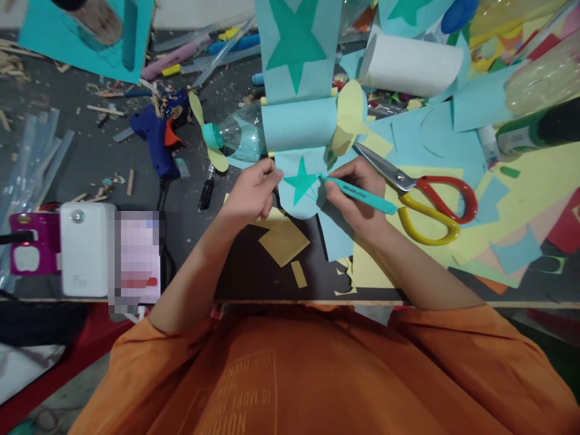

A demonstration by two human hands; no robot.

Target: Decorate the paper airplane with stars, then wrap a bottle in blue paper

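Observation:
My right hand (357, 190) grips a turquoise highlighter pen (365, 196), its tip on a green star (299, 181). Part of that star is solid green, while its lower right shows only outlines. It lies on a rounded light-blue paper flap (296, 209), whose left edge is pinched by my left hand (256, 190). Just beyond is a light-blue paper-wrapped tube (299, 124) with a clear bottle neck and turquoise cap (212, 136) at its left. Yellow paper propellers sit at the cap (220, 160) and the right end (348, 121). Another flap with a green star (296, 36) extends behind.
Large scissors (408, 181) with red and yellow handles lie right of my right hand. A blue glue gun (156, 136), a white power bank (86, 248) and a blurred phone (140, 254) are on the left. Paper scraps (285, 238) and a white roll (412, 63) lie around.

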